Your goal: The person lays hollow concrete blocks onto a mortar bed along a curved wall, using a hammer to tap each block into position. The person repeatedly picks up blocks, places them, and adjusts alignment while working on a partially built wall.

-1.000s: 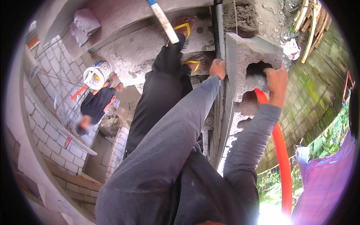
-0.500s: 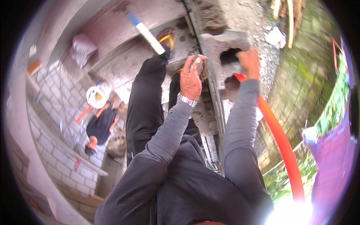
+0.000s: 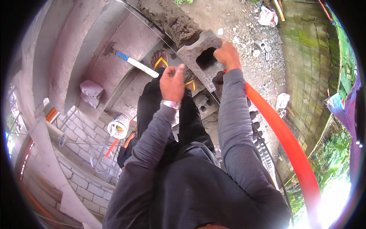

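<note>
A grey hollow concrete block (image 3: pixel 192 49) sits at the end of a row of mortar. My right hand (image 3: pixel 228 56) is closed on the block's right side, its thumb at the rim of the dark hollow. To the left of the block, my left hand (image 3: pixel 172 84) hangs in the air over my legs, touching nothing that I can see. Its fingers look curled, but their tips are smeared by motion, and what they hold, if anything, is hidden. Wet grey mortar (image 3: pixel 173 24) lies in a rough heap just beyond the block. A taut string (image 3: pixel 146 23) runs along the wall's left edge.
Concrete steps (image 3: pixel 126 38) rise at left, with a white stick with a blue end (image 3: pixel 139 66) and a pale sack-like lump (image 3: pixel 91 92). Below, a white bucket (image 3: pixel 118 126) stands near a partly hidden person. A thick orange pipe (image 3: pixel 280 129) curves past my right arm.
My left hand has moved left, away from the wall; grey mortar showed by its fingers before. My right hand stays at the block. The view has shifted, showing more steps at left.
</note>
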Demonstrator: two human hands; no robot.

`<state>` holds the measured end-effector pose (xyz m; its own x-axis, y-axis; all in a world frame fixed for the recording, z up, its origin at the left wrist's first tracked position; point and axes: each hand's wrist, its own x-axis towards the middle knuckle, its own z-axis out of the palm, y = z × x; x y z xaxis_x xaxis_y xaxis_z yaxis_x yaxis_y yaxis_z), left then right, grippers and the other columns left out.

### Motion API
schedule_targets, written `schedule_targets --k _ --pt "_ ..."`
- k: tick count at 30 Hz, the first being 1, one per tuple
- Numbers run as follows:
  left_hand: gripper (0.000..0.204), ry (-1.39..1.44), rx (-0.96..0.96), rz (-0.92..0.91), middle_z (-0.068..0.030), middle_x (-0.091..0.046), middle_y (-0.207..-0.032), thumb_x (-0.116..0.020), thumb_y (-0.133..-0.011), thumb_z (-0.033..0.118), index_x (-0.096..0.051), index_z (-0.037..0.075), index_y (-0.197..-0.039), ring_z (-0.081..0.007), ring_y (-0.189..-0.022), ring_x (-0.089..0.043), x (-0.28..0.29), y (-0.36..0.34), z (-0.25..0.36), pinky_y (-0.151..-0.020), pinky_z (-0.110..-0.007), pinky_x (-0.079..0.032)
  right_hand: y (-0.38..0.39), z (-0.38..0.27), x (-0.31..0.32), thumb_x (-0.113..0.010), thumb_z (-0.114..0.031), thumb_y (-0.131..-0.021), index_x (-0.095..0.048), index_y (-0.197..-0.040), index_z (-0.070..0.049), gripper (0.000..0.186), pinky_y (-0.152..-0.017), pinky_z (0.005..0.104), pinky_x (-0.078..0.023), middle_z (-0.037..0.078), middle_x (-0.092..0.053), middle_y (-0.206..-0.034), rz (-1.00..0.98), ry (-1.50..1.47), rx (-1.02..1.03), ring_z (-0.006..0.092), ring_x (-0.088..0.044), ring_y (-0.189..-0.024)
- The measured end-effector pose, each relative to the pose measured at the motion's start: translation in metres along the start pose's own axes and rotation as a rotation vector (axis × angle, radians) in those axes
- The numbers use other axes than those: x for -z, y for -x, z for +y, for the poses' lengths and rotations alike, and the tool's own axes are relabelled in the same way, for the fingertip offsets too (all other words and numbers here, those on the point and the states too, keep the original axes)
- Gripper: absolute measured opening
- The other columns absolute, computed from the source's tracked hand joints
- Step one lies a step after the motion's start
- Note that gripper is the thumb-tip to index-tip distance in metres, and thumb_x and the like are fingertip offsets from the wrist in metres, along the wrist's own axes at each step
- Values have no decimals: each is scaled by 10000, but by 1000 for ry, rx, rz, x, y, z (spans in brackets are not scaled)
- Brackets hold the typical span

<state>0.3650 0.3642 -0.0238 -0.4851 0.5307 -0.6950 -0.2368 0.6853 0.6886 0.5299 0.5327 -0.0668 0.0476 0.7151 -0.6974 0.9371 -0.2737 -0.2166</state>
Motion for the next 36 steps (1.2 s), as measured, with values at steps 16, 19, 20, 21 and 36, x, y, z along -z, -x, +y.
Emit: schedule_targets --k 16,19,20,21,36 --pt "1125 14 -261 -425 -262 -454 -1509 -827 -867 244 -1 34 -1601 -315 -1362 -519 -17 -50 -19 -1105 -362 -445 -10 8 -8 -587 -164 -781 -520 -1508 -233 734 -1076 451 -476 165 -667 -1342 -11 53 30 352 -618 -1267" --pt "1043 93 -235 -456 -221 -475 -1475 -846 -856 238 -117 82 -1585 -300 -1344 -529 -17 -51 -21 -1112 -397 -466 -8 6 -9 -581 -151 -757 -532 -1500 -227 748 -1066 447 -479 180 -675 -1323 2 67 35 357 -626 -1254" --pt "1033 103 -213 -455 -217 -481 -1465 -848 -854 236 -128 86 -1579 -296 -1342 -531 -17 -52 -22 -1114 -398 -465 -9 6 -9 -580 -149 -753 -534 -1499 -227 751 -1064 447 -480 183 -676 -1319 0 76 41 358 -626 -1253" --pt "1022 111 -193 -457 -214 -488 -1456 -850 -852 233 -139 89 -1572 -292 -1339 -532 -17 -52 -20 -1115 -400 -464 -11 8 -11 -575 -142 -746 -529 -1504 -225 764 -1059 453 -483 187 -678 -1315 18 43 66 360 -624 -1256" --pt "981 126 -326 -438 -203 -566 -1390 -846 -853 195 -151 97 -1539 -265 -1257 -603 -27 -54 -32 -1056 -371 -510 -18 17 -13 -682 -194 -731 -608 -1396 -55 683 -1004 424 -509 242 -713 -1198 101 14 55 377 -679 -1144"
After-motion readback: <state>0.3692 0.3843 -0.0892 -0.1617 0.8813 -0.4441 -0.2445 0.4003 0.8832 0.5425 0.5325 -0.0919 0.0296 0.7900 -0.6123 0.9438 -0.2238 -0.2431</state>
